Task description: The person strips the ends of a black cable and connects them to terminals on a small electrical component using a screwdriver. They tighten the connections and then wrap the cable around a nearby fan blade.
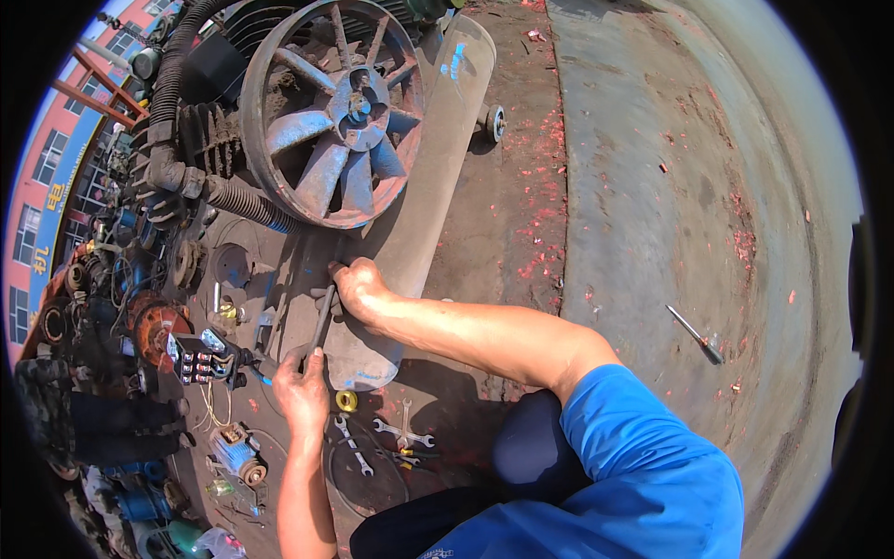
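Note:
My left hand [303, 391] is closed around the lower end of a dark metal bar [323, 317]. Higher up, my right hand [361, 289] is also wrapped on the bar, just below the large rusty flywheel [354, 107] with blue spokes. The bar's far end runs up under the wheel's rim, where its tip cannot be made out. Beneath my right forearm lies a long grey metal guard panel [363, 363] with rounded ends and blue markings. An electrical switch unit [194, 359] with exposed terminals stands left of my left hand.
Several open-end wrenches [354, 447] and a yellow tape roll [346, 401] lie near my knee. A small blue motor [237, 454] sits lower left. A screwdriver [696, 335] rests on the ground to the right. Ribbed hoses [247, 203] and machine parts crowd the left; a person's dark-trousered legs [126, 429] stand there.

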A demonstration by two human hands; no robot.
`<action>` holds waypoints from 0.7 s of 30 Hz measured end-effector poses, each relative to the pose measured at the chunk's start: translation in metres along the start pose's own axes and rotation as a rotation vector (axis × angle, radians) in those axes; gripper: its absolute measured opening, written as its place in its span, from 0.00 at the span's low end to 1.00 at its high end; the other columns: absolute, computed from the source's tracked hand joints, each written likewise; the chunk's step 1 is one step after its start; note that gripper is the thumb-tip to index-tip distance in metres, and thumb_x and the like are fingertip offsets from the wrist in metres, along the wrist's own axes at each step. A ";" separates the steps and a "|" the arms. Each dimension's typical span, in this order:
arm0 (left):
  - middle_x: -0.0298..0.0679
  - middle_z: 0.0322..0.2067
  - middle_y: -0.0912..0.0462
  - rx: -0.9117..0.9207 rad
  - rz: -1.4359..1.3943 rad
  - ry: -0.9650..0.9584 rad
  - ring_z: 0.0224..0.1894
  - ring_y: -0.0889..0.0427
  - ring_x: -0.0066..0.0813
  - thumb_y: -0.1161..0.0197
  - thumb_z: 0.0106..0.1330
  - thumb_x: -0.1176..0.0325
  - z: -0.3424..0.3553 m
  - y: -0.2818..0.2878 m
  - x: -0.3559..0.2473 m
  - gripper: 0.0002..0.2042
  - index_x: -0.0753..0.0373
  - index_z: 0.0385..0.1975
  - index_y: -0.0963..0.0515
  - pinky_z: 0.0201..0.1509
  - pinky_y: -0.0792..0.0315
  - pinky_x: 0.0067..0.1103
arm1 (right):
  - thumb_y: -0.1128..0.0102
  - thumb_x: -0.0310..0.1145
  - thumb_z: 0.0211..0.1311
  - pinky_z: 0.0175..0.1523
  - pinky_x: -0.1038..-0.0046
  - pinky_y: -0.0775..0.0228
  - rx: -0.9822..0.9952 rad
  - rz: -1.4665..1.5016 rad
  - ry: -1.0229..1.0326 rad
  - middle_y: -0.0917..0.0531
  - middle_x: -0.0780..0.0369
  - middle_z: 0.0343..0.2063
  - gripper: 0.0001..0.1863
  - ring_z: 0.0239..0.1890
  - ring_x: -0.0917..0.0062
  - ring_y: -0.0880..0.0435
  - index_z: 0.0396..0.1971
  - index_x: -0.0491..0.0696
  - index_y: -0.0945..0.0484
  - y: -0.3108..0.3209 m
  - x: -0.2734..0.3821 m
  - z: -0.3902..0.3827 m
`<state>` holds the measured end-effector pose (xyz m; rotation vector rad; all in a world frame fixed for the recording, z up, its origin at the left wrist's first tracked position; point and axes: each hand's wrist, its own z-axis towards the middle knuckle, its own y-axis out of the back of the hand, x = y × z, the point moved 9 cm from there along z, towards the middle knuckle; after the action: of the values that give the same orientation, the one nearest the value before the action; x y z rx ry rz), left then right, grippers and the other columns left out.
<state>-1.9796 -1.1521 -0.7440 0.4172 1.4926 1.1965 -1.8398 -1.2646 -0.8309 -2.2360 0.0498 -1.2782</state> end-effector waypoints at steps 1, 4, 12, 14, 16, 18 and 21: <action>0.49 0.25 0.19 -0.025 0.015 -0.034 0.26 0.23 0.34 0.34 0.64 0.70 0.004 0.000 -0.009 0.11 0.73 0.40 0.19 0.34 0.30 0.29 | 0.49 0.38 0.74 0.25 0.66 0.25 -0.032 -0.056 -0.002 0.18 0.57 0.24 0.17 0.22 0.71 0.19 0.30 0.39 0.26 0.009 0.011 -0.001; 0.53 0.28 0.17 -0.079 0.033 -0.168 0.29 0.20 0.45 0.35 0.64 0.72 0.007 -0.009 -0.029 0.10 0.73 0.39 0.19 0.38 0.28 0.33 | 0.48 0.38 0.73 0.23 0.67 0.27 0.001 -0.020 0.026 0.16 0.57 0.28 0.16 0.21 0.72 0.19 0.33 0.38 0.26 0.008 -0.013 0.026; 0.53 0.33 0.17 -0.136 0.199 -0.267 0.34 0.18 0.48 0.37 0.65 0.73 -0.026 0.004 0.005 0.11 0.74 0.42 0.20 0.42 0.26 0.34 | 0.49 0.38 0.71 0.31 0.64 0.24 0.157 0.018 0.038 0.17 0.53 0.28 0.16 0.26 0.68 0.17 0.41 0.38 0.26 -0.013 -0.035 -0.007; 0.54 0.34 0.16 -0.147 0.235 -0.275 0.35 0.18 0.50 0.37 0.65 0.73 -0.015 -0.001 -0.015 0.11 0.74 0.42 0.19 0.42 0.26 0.35 | 0.48 0.39 0.70 0.31 0.64 0.25 0.078 0.036 0.032 0.18 0.53 0.27 0.16 0.26 0.68 0.18 0.40 0.38 0.26 -0.006 -0.037 0.013; 0.54 0.35 0.16 -0.164 0.233 -0.291 0.37 0.17 0.53 0.37 0.65 0.74 -0.003 -0.007 -0.036 0.10 0.74 0.41 0.19 0.43 0.26 0.36 | 0.45 0.39 0.68 0.31 0.63 0.26 0.036 0.049 0.002 0.19 0.53 0.26 0.17 0.25 0.67 0.18 0.39 0.37 0.27 -0.001 -0.037 0.023; 0.54 0.35 0.16 -0.161 0.264 -0.329 0.37 0.17 0.56 0.37 0.65 0.73 0.012 -0.016 -0.043 0.10 0.72 0.41 0.19 0.42 0.26 0.38 | 0.46 0.39 0.69 0.35 0.64 0.27 0.055 -0.031 0.000 0.18 0.54 0.31 0.17 0.30 0.69 0.20 0.39 0.36 0.27 0.002 -0.019 0.004; 0.54 0.33 0.17 -0.160 0.238 -0.350 0.37 0.19 0.59 0.37 0.65 0.72 0.043 -0.035 -0.057 0.09 0.72 0.40 0.20 0.41 0.27 0.40 | 0.43 0.38 0.68 0.39 0.66 0.30 -0.003 -0.008 -0.015 0.20 0.55 0.32 0.18 0.35 0.72 0.23 0.39 0.35 0.25 0.015 -0.001 0.001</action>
<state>-1.9119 -1.1933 -0.7370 0.6719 1.0597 1.3401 -1.8363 -1.2762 -0.8395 -2.2509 0.0375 -1.2658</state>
